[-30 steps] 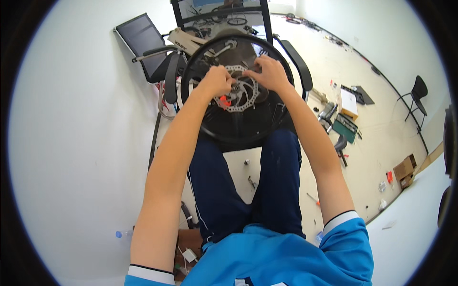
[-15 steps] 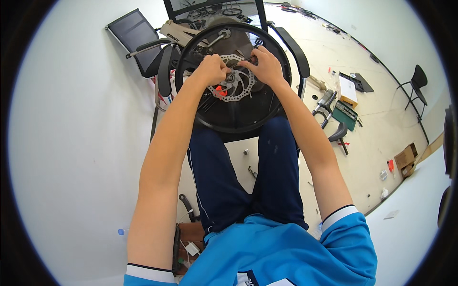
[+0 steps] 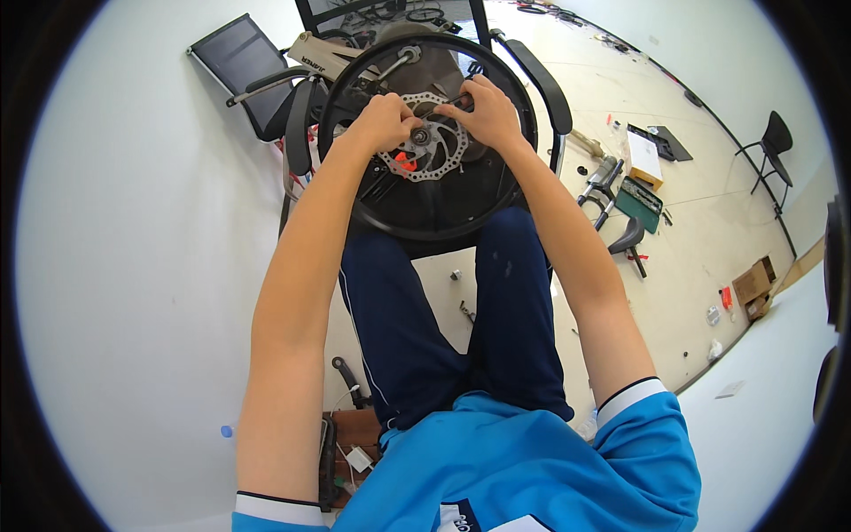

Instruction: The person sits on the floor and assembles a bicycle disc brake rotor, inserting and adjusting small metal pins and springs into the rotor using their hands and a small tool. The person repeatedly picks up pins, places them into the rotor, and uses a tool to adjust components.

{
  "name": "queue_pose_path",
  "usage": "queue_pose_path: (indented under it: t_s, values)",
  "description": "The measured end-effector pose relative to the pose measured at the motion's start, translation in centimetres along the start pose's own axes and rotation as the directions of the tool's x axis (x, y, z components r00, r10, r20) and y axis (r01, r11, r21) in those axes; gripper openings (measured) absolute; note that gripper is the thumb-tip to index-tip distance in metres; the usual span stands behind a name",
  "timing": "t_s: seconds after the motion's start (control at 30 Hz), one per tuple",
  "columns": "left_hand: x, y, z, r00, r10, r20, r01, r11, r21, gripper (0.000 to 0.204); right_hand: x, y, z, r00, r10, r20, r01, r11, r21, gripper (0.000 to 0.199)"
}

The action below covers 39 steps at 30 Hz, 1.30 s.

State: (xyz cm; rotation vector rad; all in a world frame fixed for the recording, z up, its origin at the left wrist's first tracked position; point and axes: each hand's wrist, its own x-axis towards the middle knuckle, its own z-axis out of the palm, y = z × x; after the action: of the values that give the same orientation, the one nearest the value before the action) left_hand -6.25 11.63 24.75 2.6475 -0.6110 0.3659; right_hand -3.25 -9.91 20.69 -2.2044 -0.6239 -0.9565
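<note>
The wheel (image 3: 425, 133) is rested on the knees, its brake disc (image 3: 424, 149) seated at the hub, while a thin dark tool (image 3: 441, 108) is pinched between the closed fingers of the left hand (image 3: 383, 120) and right hand (image 3: 485, 111); work at the hub is judged unfinished.

Both hands' fingertips (image 3: 417, 113) hide whatever small tool (image 3: 443, 105) they perhaps grip.

Black folding chair (image 3: 232, 66), green tool case (image 3: 640, 202), cardboard box (image 3: 753, 284), black chair (image 3: 773, 142) by the wall.

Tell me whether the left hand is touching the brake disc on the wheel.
Touching. In the head view the left hand rests its fingers on the silver brake disc beside the hub.
</note>
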Motion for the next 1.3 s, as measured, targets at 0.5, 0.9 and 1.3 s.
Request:
queue_pose_path:
  t_s: [0.5,0.9,1.3]
  values:
    - [-8.4,0.7,11.6,0.58,-0.156,-0.8,-0.024,0.978,-0.208,0.021,-1.0,0.1,1.1,0.985,-0.096,-0.142,0.101,0.995,0.026,0.052]
    - [-10.0,-1.7,11.5,0.526,-0.47,-0.709,0.107,0.863,-0.493,0.017,1.0,-0.4,-0.9,0.948,-0.3,0.11,0.32,0.893,-0.317,0.051]
    - [-10.3,-2.8,10.4,0.526,-0.495,-0.692,0.085,0.84,-0.536,0.016,2.5,-3.0,1.0,0.845,-0.435,0.312,0.512,0.826,-0.235,0.028]
